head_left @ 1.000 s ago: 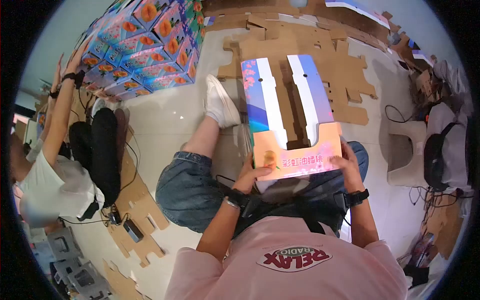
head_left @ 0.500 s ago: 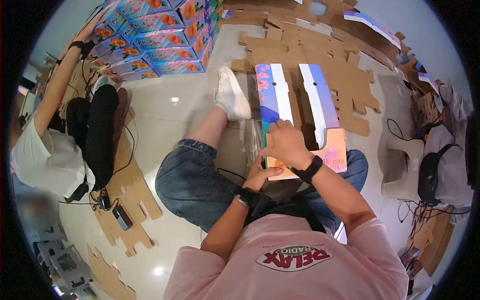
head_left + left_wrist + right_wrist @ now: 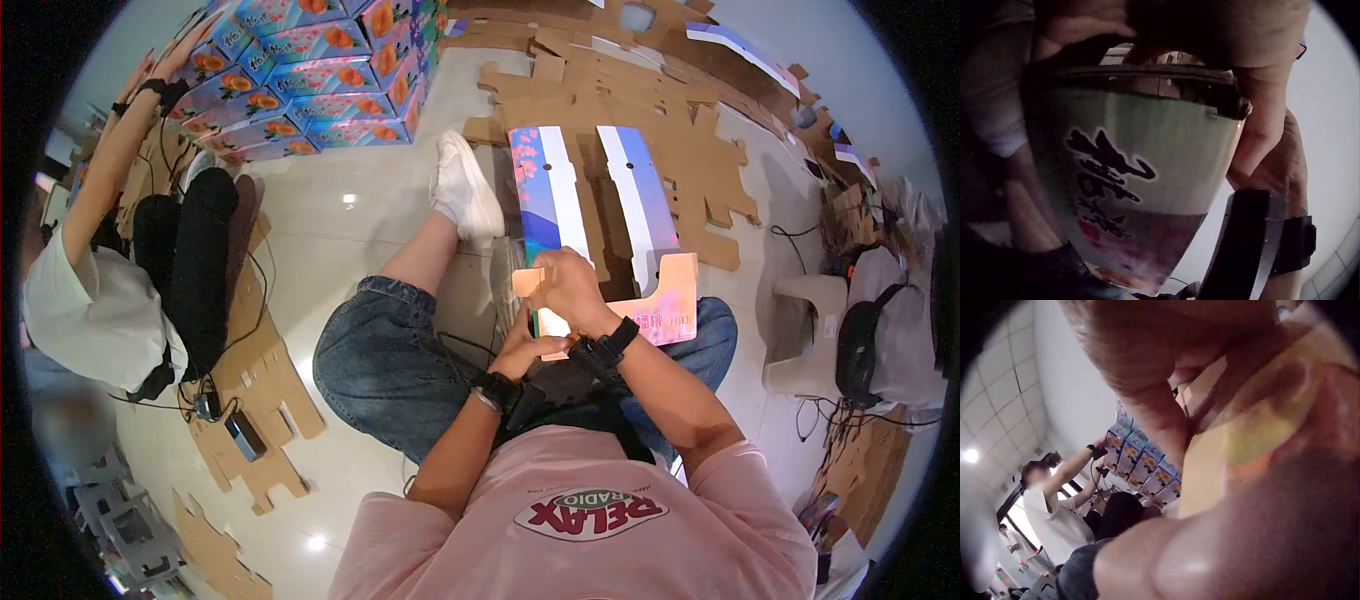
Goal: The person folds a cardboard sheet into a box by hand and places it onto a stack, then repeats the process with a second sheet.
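Note:
A printed cardboard carton [image 3: 650, 215], blue and purple with white inner flaps and a slot along its top, sits across the person's lap. Its near end has an orange panel [image 3: 675, 290] with raised corners. The left hand [image 3: 522, 348] grips the near left corner, thumb on the front. Across the body reaches the right hand [image 3: 572, 285], its fingers curled around the panel's left raised part. In the left wrist view the carton's green side [image 3: 1116, 156] shows dark lettering. The right wrist view has the right hand's fingers [image 3: 1160, 425] against the orange panel's edge.
Stacked fruit-print boxes [image 3: 340, 75] stand at the back left, where another person in a white shirt [image 3: 95, 320] reaches toward them. Flattened cardboard [image 3: 600, 100] covers the floor ahead. A beige stool [image 3: 800, 335] and a grey bag [image 3: 885, 350] are at the right.
The right hand has left the panel's right side and crossed to its left side. The panel's left raised part now tilts up in its fingers. The left hand stays at the near left corner.

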The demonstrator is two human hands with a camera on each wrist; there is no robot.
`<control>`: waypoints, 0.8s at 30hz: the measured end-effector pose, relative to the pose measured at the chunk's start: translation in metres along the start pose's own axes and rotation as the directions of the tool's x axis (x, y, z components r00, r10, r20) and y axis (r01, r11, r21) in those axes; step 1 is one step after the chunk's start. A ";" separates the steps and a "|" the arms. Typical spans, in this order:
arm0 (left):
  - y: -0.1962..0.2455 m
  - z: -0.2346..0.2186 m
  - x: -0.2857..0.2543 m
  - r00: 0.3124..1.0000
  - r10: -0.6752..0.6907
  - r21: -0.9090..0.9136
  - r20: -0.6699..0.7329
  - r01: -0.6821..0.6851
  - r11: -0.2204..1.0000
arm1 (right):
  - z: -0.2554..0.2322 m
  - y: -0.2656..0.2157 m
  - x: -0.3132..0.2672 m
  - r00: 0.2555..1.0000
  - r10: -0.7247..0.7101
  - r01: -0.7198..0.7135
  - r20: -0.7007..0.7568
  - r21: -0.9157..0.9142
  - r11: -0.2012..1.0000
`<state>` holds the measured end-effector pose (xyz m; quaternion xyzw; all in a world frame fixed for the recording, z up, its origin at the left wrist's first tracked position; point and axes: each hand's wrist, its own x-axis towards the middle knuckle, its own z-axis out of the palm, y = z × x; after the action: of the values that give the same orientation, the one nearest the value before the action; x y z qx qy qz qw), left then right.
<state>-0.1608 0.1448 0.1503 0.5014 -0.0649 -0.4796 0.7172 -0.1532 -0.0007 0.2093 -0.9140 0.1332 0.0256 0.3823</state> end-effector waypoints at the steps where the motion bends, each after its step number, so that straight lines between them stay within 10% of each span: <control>1: -0.007 -0.004 0.006 0.998 0.055 0.031 -0.019 -0.055 0.998 | 0.001 0.004 -0.002 0.993 -0.092 0.097 -0.070 0.069 0.993; 5: -0.009 -0.005 0.011 0.995 0.093 -0.028 -0.040 -0.094 0.995 | -0.007 0.014 -0.038 0.854 -0.312 0.384 -0.415 0.101 0.918; 8: -0.015 -0.010 0.015 0.999 0.046 -0.077 -0.004 -0.046 0.996 | -0.037 0.024 -0.097 0.993 0.109 -0.060 -0.047 0.598 0.800; 10: -0.020 -0.008 0.017 0.999 0.029 -0.114 -0.022 -0.032 0.993 | -0.048 0.051 -0.131 0.971 0.175 -0.240 0.165 0.650 0.721; 12: -0.015 0.000 0.019 0.999 0.016 -0.148 -0.038 -0.022 0.989 | -0.049 0.067 -0.154 0.782 0.286 -0.607 0.553 0.575 0.548; 17: 0.005 0.044 0.011 0.988 0.145 -0.194 -0.053 -0.152 0.969 | -0.035 0.060 -0.160 0.853 0.325 -0.476 0.409 0.865 0.162; 19: 0.021 0.068 0.002 0.978 0.197 -0.130 -0.063 -0.204 0.970 | -0.026 0.065 -0.148 0.913 0.305 -0.208 0.270 0.953 -0.220; 24: 0.027 0.089 -0.002 0.929 0.368 0.149 -0.051 -0.357 0.922 | -0.030 0.055 -0.126 0.933 0.357 0.028 0.055 0.974 -0.224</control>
<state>-0.1955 0.0889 0.2157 0.5470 -0.1614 -0.3133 0.7593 -0.2904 -0.0307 0.2118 -0.2485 0.2718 -0.1496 0.9176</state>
